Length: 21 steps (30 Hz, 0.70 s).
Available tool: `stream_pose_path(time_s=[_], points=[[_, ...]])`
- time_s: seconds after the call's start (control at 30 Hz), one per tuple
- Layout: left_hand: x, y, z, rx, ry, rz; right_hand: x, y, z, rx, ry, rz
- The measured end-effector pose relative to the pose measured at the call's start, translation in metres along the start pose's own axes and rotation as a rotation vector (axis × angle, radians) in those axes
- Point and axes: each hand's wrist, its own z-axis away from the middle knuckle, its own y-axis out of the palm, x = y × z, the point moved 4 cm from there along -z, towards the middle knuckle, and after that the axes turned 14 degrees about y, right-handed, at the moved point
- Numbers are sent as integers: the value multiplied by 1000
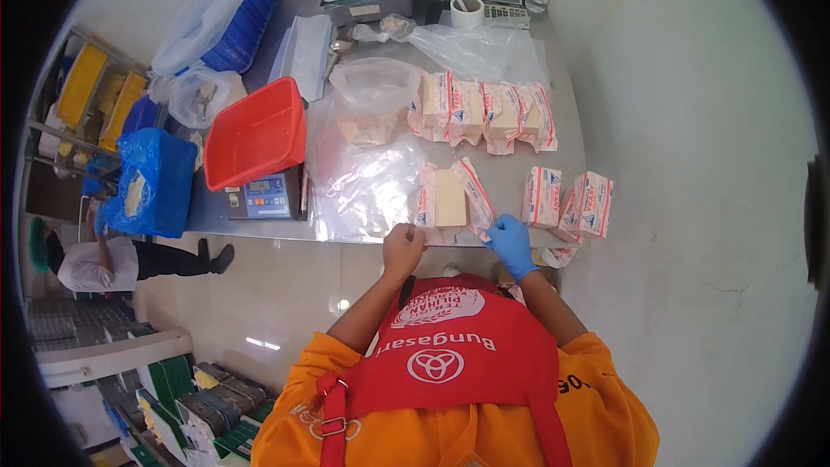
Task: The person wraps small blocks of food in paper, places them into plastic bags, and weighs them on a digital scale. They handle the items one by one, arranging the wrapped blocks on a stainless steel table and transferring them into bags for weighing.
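A pale beige block [450, 198] lies on its opened white-and-red printed wrapper [474, 194] at the table's near edge. The wrapper's flaps stand up on both sides of the block. My bare left hand [404, 251] is closed at the wrapper's near left corner, its fingertips pinched on the paper. In a blue glove, my right hand [512, 246] pinches the near right flap. To the right sit several wrapped blocks [542, 196]. Farther back stands a row of blocks in loosened wrappers [484, 112], their beige sides partly bare.
Clear plastic sheeting [359, 195] covers the table left of the block. Beyond it, a red tray [257, 134] rests on a digital scale [264, 197]. A blue-wrapped box [156, 182] and blue crate [242, 26] stand left. Another person [99, 264] is at far left.
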Motion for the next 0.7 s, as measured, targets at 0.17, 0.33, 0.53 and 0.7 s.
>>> stream_pose_path(time_s=[0.17, 0.33, 0.53, 0.7], points=[[-9, -4, -7, -34, -25, -29, 14, 8, -4, 72, -228, -54], [-8, 8, -28, -110, -260, 440, 47, 46, -6, 398, -194, -372], [-29, 11, -67, -85, -191, 592, 108, 57, -20, 461, -113, -245], [-24, 5, -87, -103, -191, 589, 117, 30, -45, 78, -527, 85]])
